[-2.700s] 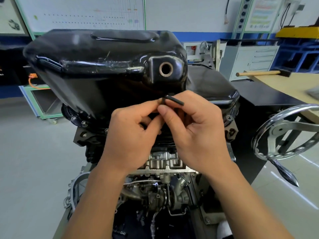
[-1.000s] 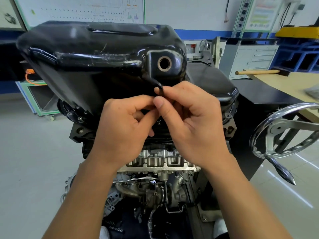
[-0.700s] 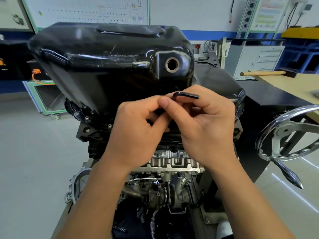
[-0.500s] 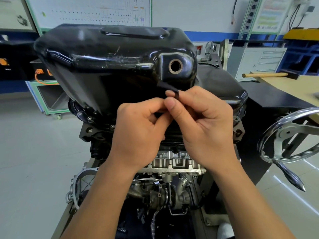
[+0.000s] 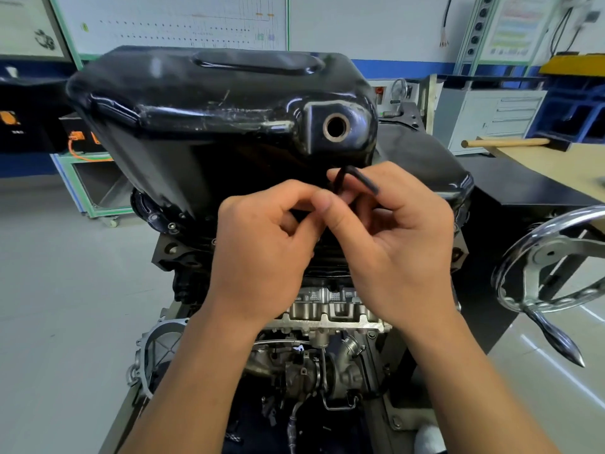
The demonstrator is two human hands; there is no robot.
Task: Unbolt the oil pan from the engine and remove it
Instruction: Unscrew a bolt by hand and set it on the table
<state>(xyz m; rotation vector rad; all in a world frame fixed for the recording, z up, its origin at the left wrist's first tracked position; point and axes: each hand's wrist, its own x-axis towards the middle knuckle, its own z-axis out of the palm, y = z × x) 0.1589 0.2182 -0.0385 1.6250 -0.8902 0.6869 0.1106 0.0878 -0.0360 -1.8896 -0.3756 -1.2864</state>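
A glossy black oil pan [image 5: 209, 103] sits on top of the upturned engine [image 5: 327, 309], its open drain hole [image 5: 336, 127] facing me. Both hands meet just below that hole, at the pan's front flange. My right hand [image 5: 393, 244] pinches a small black L-shaped hex key [image 5: 355, 180], whose short arm points right and whose long arm runs down behind my fingers. My left hand [image 5: 265, 247] has thumb and fingertips closed on the key's lower shaft. The bolt under the key is hidden by my fingers.
A chrome handwheel [image 5: 550, 260] of the engine stand juts out at the right. Behind it is a wooden bench [image 5: 556, 158] with a hammer handle [image 5: 504, 143]. A green-framed cart [image 5: 95, 178] stands at the left, a grey drawer cabinet [image 5: 491, 116] at the back.
The hex key's short arm has kept swinging round between my fingers: pointing right, then away toward the pan, now right again. Both hands stay at the same spot on the flange.
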